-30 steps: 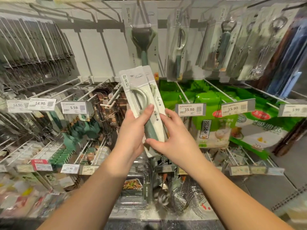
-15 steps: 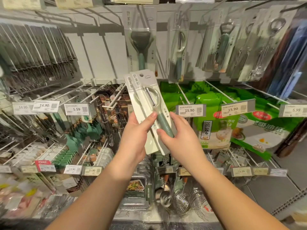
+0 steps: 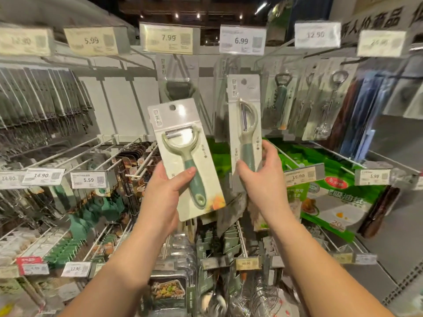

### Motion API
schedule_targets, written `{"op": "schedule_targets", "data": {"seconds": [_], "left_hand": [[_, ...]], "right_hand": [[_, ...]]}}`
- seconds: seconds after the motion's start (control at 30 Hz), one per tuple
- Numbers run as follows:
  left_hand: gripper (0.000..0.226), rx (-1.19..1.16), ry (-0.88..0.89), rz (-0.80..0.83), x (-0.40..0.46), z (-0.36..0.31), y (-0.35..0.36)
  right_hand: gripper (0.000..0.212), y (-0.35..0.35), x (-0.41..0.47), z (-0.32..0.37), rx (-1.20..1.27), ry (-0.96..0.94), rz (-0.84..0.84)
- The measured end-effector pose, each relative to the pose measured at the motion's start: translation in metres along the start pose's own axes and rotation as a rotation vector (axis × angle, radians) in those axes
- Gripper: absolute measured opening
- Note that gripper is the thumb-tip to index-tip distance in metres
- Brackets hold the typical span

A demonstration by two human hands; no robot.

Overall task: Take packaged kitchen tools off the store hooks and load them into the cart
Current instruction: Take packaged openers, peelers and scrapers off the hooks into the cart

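Below the 7.99 tag, my left hand grips a Y-peeler pack, right hand a swivel-peeler pack; both unhooked, cart unseen, loading remains.

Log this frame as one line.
left hand: holds Y-peeler pack | right hand: holds straight peeler pack | packs apart | cart: unseen

Y-shaped peeler: pale and dark green plastic with a bright metal blade, sealed under glossy clear plastic on a matt white card. Straight peeler: same plastic body, metal blade and matt card. Bottle openers: shiny metal under clear blisters. Hooks: white-coated wire. Price tags: matt paper in clear holders.
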State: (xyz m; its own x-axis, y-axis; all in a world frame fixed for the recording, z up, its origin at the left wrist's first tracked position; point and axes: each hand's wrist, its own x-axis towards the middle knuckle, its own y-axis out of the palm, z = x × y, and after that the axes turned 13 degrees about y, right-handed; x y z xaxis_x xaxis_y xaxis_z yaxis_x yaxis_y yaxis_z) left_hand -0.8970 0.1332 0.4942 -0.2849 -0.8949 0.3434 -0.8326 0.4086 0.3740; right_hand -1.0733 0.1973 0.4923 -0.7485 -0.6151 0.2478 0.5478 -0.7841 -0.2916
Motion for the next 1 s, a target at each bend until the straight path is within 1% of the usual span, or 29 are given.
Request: {"op": "schedule_targets", "data": {"seconds": [0.2, 0.3, 0.47, 0.63, 0.73, 0.9, 1.0], "left_hand": [[0.034, -0.032, 0.004, -0.005, 0.005, -0.006, 0.007], [0.034, -0.032, 0.010, -0.002, 0.003, -0.007, 0.009], [0.036, -0.002, 0.011, -0.007, 0.001, -0.009, 0.008], [0.040, 0.005, -0.001, -0.016, 0.001, -0.011, 0.005], [0.041, 0.003, -0.002, -0.022, 0.001, -0.010, 0.004], [0.038, 0.013, 0.000, -0.045, 0.000, -0.010, 0.003], [0.039, 0.014, -0.004, -0.057, -0.001, -0.009, 0.002]], "right_hand": [[0.069, 0.002, 0.026, 0.019, 0.033, -0.064, -0.049], [0.066, 0.004, 0.033, 0.027, 0.019, -0.097, -0.055], [0.073, 0.012, 0.047, 0.034, -0.013, -0.102, -0.038], [0.074, 0.025, 0.067, 0.031, -0.054, -0.089, -0.045], [0.073, 0.036, 0.082, 0.028, -0.121, -0.100, -0.077], [0.074, 0.048, 0.112, 0.025, -0.330, -0.133, -0.174], [0.073, 0.052, 0.125, 0.026, -0.358, -0.121, -0.175]]}}
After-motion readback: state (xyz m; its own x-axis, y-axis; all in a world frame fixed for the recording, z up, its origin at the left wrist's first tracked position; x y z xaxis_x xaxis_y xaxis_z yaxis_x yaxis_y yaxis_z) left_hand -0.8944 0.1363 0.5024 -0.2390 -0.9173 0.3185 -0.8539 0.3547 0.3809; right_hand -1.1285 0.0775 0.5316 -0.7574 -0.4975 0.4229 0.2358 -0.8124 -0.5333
